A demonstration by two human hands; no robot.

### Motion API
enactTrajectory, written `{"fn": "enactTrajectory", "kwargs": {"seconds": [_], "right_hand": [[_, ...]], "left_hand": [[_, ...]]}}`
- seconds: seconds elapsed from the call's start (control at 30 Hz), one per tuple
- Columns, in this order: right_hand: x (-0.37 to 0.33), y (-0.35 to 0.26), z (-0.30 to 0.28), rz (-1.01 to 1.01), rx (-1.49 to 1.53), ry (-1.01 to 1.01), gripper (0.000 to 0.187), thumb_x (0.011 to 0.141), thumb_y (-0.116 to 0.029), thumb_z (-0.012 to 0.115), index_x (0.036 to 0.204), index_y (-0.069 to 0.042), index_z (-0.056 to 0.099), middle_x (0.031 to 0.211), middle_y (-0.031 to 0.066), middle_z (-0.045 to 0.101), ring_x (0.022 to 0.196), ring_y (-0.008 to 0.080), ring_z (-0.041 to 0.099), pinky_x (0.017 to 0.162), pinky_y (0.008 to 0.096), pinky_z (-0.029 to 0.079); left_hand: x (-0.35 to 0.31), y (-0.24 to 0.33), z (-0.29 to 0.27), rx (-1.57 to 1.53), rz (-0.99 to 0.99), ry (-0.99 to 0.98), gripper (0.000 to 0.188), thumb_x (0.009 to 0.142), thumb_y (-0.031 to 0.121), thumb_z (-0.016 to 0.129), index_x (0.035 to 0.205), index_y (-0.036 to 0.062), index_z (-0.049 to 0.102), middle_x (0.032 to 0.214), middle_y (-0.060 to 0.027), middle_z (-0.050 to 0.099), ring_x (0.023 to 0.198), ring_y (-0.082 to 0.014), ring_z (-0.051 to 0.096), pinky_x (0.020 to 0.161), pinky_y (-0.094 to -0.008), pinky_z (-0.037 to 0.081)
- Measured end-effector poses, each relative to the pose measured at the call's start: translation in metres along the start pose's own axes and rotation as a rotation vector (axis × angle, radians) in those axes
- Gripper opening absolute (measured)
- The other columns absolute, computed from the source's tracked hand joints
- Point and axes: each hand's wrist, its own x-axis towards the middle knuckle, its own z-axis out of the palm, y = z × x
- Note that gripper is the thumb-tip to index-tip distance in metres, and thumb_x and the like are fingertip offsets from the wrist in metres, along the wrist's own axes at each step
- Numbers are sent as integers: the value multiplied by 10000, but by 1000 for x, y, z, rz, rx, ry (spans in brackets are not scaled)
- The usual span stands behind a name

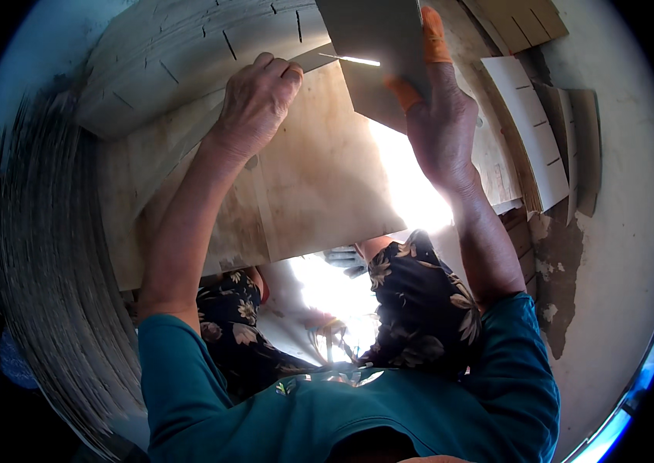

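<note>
My left hand point(259, 102), its fingers closed, grips a long narrow cardboard strip point(318, 59) over the wooden table. One end of this strip reaches the grey cardboard sheet point(365, 38); the other seems to run down past my left wrist. My right hand point(444, 116) holds the sheet by its right edge, tilted, with orange finger covers on the thumb and index finger. A bright slit of light shows in the sheet close to where the strip meets it. Whether the strip passes into that slit, I cannot tell.
A large stack of slotted cardboard point(180, 65) stands at the back left. Many thin sheets are piled point(53, 262) along my left side. Slotted boards point(531, 127) lean by the wall on the right. The wooden tabletop point(319, 185) ends just before my knees.
</note>
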Motion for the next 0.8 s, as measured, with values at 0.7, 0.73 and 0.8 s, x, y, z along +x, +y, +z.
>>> {"fn": "enactTrajectory", "kwargs": {"seconds": [0.7, 0.73, 0.8], "right_hand": [[-29, 32, 34, -16, -212, -136, 847, 791, 109, 490, 1502, -207, 156, 992, 204, 589, 722, 352, 615, 604, 400, 522], [-29, 31, 35, -8, -199, -115, 849, 796, 114, 495, 1502, -209, 153, 1006, 215, 593, 721, 346, 614, 613, 401, 528], [-30, 23, 36, 54, -152, -112, 858, 798, 120, 509, 1502, -210, 146, 1056, 220, 594, 728, 344, 620, 630, 407, 534]], "left_hand": [[12, -14, -29, -407, -446, -366, 528, 640, 311, 848, 1052, 55, 640, 952, -126, 637, 850, -295, 612, 751, -384, 504], [16, -32, -17, -254, -410, -272, 579, 636, 300, 846, 1107, 61, 608, 1004, -134, 627, 908, -300, 599, 789, -388, 492], [21, -65, 4, -5, -346, -165, 658, 628, 286, 843, 1179, 66, 558, 1068, -139, 608, 990, -299, 574, 841, -392, 472]]}}
